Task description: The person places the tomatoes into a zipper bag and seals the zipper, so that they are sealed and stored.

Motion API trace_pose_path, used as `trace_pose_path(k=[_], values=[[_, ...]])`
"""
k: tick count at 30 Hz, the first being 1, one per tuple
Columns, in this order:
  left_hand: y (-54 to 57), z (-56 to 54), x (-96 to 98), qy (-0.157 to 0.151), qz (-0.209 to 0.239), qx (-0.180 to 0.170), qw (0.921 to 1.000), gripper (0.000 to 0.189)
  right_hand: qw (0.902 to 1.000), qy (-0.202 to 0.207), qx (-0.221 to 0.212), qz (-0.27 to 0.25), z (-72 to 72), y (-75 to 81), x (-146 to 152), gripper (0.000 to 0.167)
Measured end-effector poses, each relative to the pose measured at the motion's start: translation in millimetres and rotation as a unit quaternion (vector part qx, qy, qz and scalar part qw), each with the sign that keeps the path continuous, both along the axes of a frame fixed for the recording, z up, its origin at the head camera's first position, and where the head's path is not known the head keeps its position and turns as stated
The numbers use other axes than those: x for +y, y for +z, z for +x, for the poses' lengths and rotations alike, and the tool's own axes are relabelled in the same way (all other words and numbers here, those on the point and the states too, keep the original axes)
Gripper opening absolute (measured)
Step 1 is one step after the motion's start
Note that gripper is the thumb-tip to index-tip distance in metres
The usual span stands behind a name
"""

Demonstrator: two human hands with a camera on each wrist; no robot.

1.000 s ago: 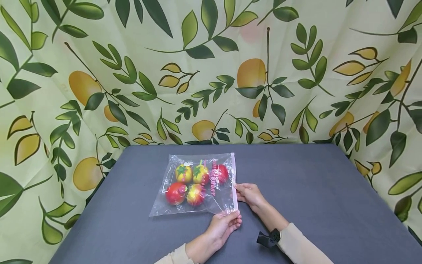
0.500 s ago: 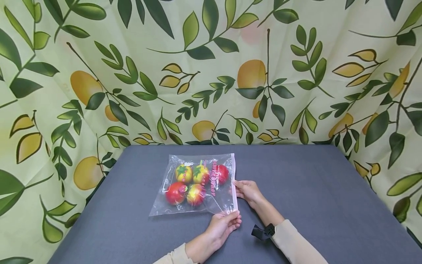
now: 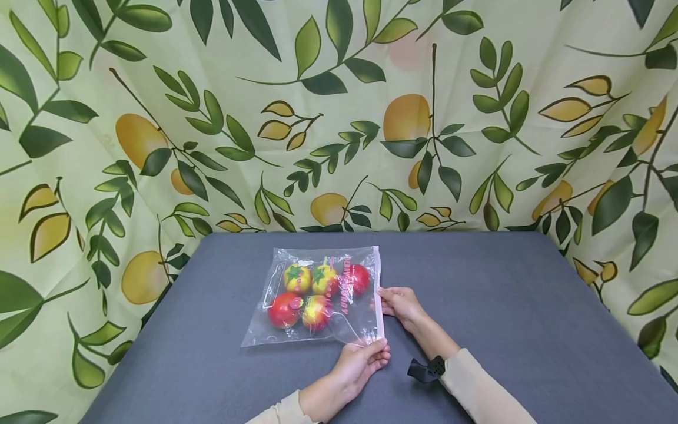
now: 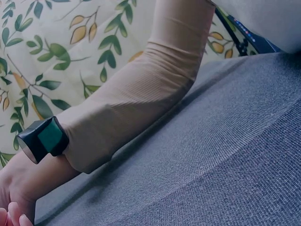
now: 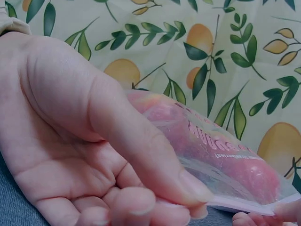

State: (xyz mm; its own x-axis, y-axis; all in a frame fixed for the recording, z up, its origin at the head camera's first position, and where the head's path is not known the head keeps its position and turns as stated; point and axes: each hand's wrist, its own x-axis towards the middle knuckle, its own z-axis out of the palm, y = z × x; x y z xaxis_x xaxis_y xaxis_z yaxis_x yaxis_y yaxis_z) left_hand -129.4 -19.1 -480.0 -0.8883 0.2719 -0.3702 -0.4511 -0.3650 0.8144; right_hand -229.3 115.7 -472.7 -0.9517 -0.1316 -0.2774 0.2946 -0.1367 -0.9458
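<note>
A clear plastic zip bag (image 3: 349, 335) with pink printing lies flat on the table, its pale pink strip (image 3: 377, 268) on the right side. Inside are several round fruits (image 3: 316, 312), red or yellow-and-red, some with green leafy tops. My left hand (image 3: 359, 366) pinches the strip's near corner between thumb and fingers. Farther along the same edge, my right hand (image 3: 401, 306) pinches the strip, with part of its fingers hidden under the bag. In the right wrist view, my left hand (image 5: 70, 103) fills the left side and my right fingertips (image 5: 288, 214) show at the lower right.
The table (image 3: 503, 306) has a dark grey cloth cover. Behind it hangs a curtain (image 3: 349, 88) printed with leaves and fruit. A black wrist device (image 3: 426, 370) sits on my right forearm.
My right hand has slid a little away from me along the strip, its forearm following. My left hand keeps its grip on the near corner, and the bag stays nearly in place.
</note>
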Motion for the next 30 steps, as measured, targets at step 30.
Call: trace_pose_path(k=[30], values=[[1.5, -0.4, -1.1, -0.002, 0.0, 0.006, 1.0, 0.019, 0.9998, -0.016, -0.01, -0.01, -15.2, -3.9, -4.3, 0.034]])
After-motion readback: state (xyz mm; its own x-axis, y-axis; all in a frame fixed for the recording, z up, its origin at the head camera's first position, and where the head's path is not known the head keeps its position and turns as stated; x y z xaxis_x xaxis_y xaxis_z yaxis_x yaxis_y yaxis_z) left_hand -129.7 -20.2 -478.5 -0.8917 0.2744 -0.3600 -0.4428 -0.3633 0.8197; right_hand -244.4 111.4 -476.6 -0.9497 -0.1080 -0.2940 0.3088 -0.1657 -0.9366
